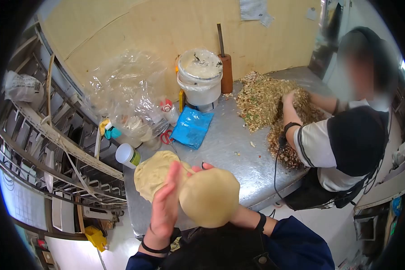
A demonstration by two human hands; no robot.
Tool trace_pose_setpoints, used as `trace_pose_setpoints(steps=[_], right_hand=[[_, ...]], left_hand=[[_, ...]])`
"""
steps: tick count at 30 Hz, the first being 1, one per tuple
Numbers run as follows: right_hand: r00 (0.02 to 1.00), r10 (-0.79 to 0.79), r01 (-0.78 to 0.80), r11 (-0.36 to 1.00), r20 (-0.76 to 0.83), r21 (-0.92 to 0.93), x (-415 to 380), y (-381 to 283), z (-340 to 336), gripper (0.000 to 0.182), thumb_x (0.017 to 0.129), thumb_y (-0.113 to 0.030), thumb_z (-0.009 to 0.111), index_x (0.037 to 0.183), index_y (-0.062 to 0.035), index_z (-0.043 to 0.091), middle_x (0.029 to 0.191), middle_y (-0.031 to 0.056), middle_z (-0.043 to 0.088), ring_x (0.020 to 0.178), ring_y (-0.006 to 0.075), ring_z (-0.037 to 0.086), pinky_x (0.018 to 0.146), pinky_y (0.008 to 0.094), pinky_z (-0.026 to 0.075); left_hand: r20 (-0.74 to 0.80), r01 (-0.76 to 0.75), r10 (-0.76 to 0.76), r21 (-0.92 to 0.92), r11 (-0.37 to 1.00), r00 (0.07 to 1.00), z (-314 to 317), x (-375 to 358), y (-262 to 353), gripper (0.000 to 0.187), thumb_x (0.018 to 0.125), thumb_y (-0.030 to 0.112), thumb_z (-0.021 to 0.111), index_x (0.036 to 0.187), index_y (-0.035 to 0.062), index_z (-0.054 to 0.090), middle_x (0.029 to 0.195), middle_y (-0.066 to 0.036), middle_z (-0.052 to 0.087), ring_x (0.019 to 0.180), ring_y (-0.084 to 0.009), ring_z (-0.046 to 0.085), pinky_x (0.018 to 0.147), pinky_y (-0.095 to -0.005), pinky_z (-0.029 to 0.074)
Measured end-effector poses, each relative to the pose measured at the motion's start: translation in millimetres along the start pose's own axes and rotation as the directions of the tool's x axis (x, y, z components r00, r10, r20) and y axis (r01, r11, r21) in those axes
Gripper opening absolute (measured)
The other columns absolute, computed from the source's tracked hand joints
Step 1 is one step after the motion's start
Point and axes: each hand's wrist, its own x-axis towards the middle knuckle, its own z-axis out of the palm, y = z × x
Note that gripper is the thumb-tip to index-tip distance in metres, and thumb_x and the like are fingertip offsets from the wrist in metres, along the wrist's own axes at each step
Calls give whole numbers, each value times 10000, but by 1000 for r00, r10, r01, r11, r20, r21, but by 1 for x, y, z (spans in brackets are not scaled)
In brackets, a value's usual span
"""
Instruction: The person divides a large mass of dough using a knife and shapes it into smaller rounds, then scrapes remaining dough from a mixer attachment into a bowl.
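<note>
A round, smooth, flattened piece of pale dough (210,198) is held up above the front edge of the metal table. My right hand (204,167) is behind and under it, mostly hidden, with some fingertips showing past its upper left edge. To the left of this dough, my left hand (166,198) is raised on edge with its fingers stretched out, close to the dough's left side. A larger lump of dough (155,173) lies on the table behind my left hand.
On the metal table (220,153) are a blue packet (192,127), red scissors (167,137), a white tub (127,155), a white bucket (199,81) and clear plastic bags (126,94). At right, a co-worker's hands (290,101) are in a chopped mixture (261,99). Metal racks (72,148) stand left.
</note>
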Motion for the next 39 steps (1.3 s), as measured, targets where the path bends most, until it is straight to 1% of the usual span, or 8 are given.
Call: trace_pose_setpoints(steps=[2, 5, 8, 21, 23, 26, 30, 39], right_hand=[[979, 169, -199, 900, 112, 387, 2, -7, -8, 615, 905, -281, 453, 1391, -105, 120, 1386, 102, 265, 1275, 254, 267, 1019, 394, 310], [960, 215, -103, 869, 182, -484, 3, -14, -10, 639, 913, -300, 429, 1407, -121, 65, 1415, 111, 205, 1294, 253, 229, 1052, 416, 243], [975, 205, -217, 964, 89, 156, 7, -6, -16, 635, 918, -357, 390, 1411, -122, 65, 1449, 123, 140, 1323, 247, 167, 1080, 418, 164], [981, 187, -192, 967, 45, 166, 1, -8, -24, 602, 925, -370, 367, 1411, -144, 92, 1447, 82, 157, 1320, 222, 161, 1079, 407, 157], [982, 187, -188, 975, 19, 119, -4, -4, -31, 585, 924, -362, 373, 1406, -155, 116, 1433, 68, 191, 1292, 212, 229, 1061, 405, 210], [962, 270, -254, 938, -37, 236, -10, -5, -46, 558, 922, -353, 376, 1397, -158, 156, 1397, 54, 266, 1243, 198, 320, 1017, 409, 296], [934, 318, -301, 946, -160, 123, -6, -10, -66, 447, 948, -359, 296, 1337, -140, 307, 1285, 55, 424, 1162, 181, 420, 959, 370, 369], [806, 393, -480, 872, -442, -100, -7, -6, -36, 508, 955, -382, 266, 1310, -26, 335, 1317, 99, 402, 1222, 192, 358, 1034, 325, 238]], left_hand=[[-224, 111, -48, 276, 955, 973, -9, 3, -15, 793, 776, 661, 424, 1362, 141, 298, 1430, -250, 108, 1331, -378, 108, 1056, -519, 83], [378, -239, -197, 833, 500, 905, 5, 7, -32, 645, 830, 528, 411, 1302, 89, 403, 1395, -248, 232, 1295, -419, 204, 1027, -554, 99], [339, -247, -123, 849, 467, 933, 20, -8, -42, 617, 823, 517, 419, 1265, 89, 458, 1389, -231, 256, 1287, -423, 214, 1018, -565, 101], [353, -222, -221, 860, 459, 909, 5, -2, -62, 708, 833, 517, 431, 1324, 20, 320, 1412, -248, 181, 1315, -418, 139, 1047, -526, 62], [313, 134, -262, 378, 916, 913, -18, 0, -79, 782, 772, 516, 548, 1326, 14, 319, 1405, -239, 214, 1329, -343, 164, 1065, -479, 65], [-105, 190, -204, -123, 974, 973, -8, -1, -61, 848, 737, 504, 618, 1343, 17, 280, 1417, -213, 204, 1333, -324, 157, 1073, -442, 85], [186, 128, -255, 511, 850, 949, -7, -32, -75, 957, 719, 548, 629, 1373, 20, 173, 1429, -194, 159, 1325, -325, 174, 1051, -416, 187], [-271, 379, -398, -123, 917, 876, -31, -67, -122, 866, 742, 530, 582, 1357, 40, 219, 1316, -162, 365, 1216, -280, 375, 1005, -400, 313]])
